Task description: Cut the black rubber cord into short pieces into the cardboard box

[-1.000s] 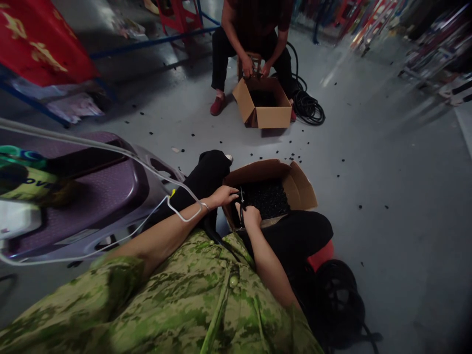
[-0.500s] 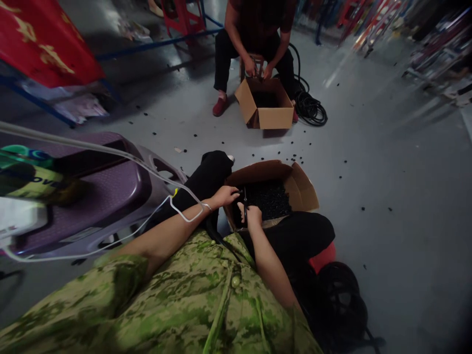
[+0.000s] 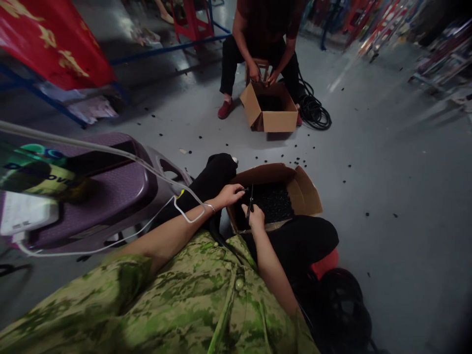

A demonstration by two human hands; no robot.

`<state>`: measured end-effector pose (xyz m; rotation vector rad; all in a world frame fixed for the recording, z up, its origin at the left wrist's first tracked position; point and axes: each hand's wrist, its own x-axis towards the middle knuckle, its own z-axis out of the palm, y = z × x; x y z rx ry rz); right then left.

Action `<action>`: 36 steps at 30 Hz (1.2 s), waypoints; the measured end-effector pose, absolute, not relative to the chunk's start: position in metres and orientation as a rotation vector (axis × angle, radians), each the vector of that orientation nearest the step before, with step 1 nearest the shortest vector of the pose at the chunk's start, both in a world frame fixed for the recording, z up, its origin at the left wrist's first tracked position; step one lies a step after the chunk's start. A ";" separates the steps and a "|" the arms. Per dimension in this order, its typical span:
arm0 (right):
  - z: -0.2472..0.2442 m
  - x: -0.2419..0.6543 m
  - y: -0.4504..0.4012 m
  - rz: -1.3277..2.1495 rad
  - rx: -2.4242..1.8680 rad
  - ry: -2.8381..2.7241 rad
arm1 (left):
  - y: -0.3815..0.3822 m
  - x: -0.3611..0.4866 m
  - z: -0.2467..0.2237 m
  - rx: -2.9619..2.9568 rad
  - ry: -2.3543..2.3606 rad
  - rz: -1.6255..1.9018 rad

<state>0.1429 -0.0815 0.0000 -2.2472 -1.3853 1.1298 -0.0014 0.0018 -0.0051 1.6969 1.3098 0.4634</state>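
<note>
Over the near cardboard box (image 3: 309, 192), my right hand (image 3: 255, 216) is closed on black-handled scissors (image 3: 251, 198), whose blades point away from me. My left hand (image 3: 230, 195) pinches a thin black strip (image 3: 243, 190), its end close to the left side of the blades. The strip looks like part of the black hose or cord (image 3: 218, 237) that runs across my lap. Many small black pieces (image 3: 275, 202) fill the bottom of the box, which stands between my legs.
A purple stool (image 3: 129, 189) at left bears a jar and a white device with a cable. Ahead, a person (image 3: 267, 29) sits working over another open box (image 3: 280, 121), beside coiled black hose (image 3: 315, 113). Small black bits lie scattered on the floor.
The whole view has shifted slightly, so things appear a little further right and lower. The scissors' blades look slightly tilted and more apart from my left hand.
</note>
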 end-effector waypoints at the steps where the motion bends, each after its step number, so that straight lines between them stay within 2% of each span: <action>1: 0.004 0.143 -0.082 1.122 -2.280 -1.439 | 0.002 -0.001 -0.005 1.686 1.310 0.483; 6: 0.017 0.140 -0.084 1.114 -2.355 -1.554 | 0.003 -0.003 -0.002 1.749 1.332 0.547; 20: 0.016 0.138 -0.086 1.046 -2.347 -1.652 | 0.001 -0.003 -0.003 1.914 1.326 0.575; 36: 0.016 0.137 -0.084 1.126 -2.351 -1.589 | 0.000 -0.004 -0.002 1.953 1.188 0.466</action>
